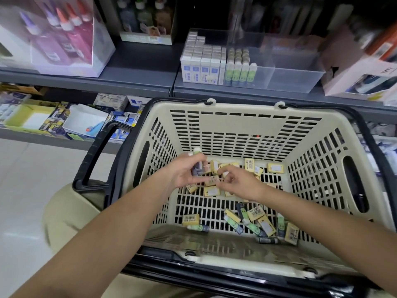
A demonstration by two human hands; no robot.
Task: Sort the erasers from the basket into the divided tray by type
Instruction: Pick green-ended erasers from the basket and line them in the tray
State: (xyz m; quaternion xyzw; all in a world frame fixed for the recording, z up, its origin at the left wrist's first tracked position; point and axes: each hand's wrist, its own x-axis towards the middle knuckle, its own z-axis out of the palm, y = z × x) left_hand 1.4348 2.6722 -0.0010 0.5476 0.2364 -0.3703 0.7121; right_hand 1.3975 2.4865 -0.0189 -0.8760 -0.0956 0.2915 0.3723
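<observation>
Left hand [189, 174] fingers curl round a dark-sleeved eraser [196, 168] over the beige slotted plastic basket [236, 112]. Right hand [241, 184] fingers bent just beside small yellow boxed erasers [213, 180] — grip unclear. Clear plastic divided tray [296, 61] sits well beyond the fingers.

The head camera looks forward and down (wide-angle, close) into the basket [236, 117], shelves [137, 80] beyond.

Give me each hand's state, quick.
Left hand: grips a slim dark-sleeved eraser with a pale green top.
Right hand: fingers curled over small yellow boxed erasers; grip cannot be told.
</observation>
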